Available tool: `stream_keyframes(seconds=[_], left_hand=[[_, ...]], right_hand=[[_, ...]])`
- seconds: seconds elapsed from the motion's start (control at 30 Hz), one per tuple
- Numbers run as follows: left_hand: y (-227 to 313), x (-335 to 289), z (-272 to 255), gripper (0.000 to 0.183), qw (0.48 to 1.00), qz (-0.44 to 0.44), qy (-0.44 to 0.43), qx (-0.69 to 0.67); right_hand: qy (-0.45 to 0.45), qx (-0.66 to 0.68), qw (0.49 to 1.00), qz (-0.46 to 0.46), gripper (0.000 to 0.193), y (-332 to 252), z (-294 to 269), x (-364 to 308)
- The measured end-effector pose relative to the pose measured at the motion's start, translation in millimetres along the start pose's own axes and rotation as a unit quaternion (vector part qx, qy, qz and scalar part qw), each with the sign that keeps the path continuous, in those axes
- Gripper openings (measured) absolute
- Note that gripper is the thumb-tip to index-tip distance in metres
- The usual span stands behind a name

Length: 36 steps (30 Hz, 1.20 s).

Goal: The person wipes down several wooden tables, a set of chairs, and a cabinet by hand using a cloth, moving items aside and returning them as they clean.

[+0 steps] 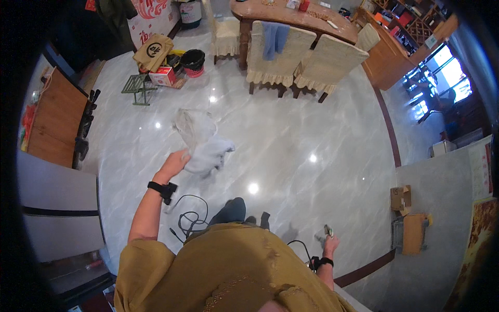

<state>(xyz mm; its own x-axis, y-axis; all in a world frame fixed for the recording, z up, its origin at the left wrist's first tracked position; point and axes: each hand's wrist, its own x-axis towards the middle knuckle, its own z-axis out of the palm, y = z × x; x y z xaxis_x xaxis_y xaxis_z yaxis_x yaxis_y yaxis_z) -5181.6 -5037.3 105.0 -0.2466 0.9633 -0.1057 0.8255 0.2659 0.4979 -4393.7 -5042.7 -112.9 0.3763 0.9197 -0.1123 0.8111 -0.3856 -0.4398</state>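
Observation:
My left hand (175, 162) is closed on the edge of a pale, crumpled cloth (208, 155), which hangs out in front of me to the left. A thinner, greyish, see-through part (193, 125), perhaps a plastic bag, spreads from the cloth's far side; I cannot tell whether the two are joined. Low on the right, my right hand (331, 243) is closed around a small dark and light object (328, 230) whose kind is too small to make out. Both wrists carry black straps.
A black cable (193, 216) lies looped on the floor by my feet. Ahead stand covered chairs (275, 54) and a wooden table (296, 14). A green folding stool (138, 88) and a black-and-red bin (193, 63) are far left. A cardboard box (399, 198) sits right.

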Motion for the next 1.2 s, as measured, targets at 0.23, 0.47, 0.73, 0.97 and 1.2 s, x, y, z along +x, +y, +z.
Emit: stream_keyframes(seconds=[0.23,0.47,0.73,0.97,1.2], left_hand=[[40.3,106.2,-18.9,0.035,0.851,-0.146,-0.010,-0.504],[81.3,252.3,-42.9,0.036,0.756,-0.149,-0.052,-0.635],[185.6,432.9,-117.0,0.047,0.761,0.007,-0.029,-0.648],[299.0,600.6,-173.0,0.058,0.804,0.141,0.064,-0.573],[324.0,814.2,-160.8,0.070,0.853,0.099,0.115,-0.500]], right_hand=[[-0.080,0.301,0.950,0.026,0.030,-151.8,-44.0,137.0],[-0.091,0.282,0.942,0.159,0.025,-190.3,-25.0,199.6],[-0.043,0.286,0.932,0.218,0.032,-227.0,7.1,241.7],[-0.045,0.415,0.829,0.372,0.015,-234.9,25.4,403.4],[-0.184,0.494,0.838,0.139,0.034,-328.9,15.4,643.5]])
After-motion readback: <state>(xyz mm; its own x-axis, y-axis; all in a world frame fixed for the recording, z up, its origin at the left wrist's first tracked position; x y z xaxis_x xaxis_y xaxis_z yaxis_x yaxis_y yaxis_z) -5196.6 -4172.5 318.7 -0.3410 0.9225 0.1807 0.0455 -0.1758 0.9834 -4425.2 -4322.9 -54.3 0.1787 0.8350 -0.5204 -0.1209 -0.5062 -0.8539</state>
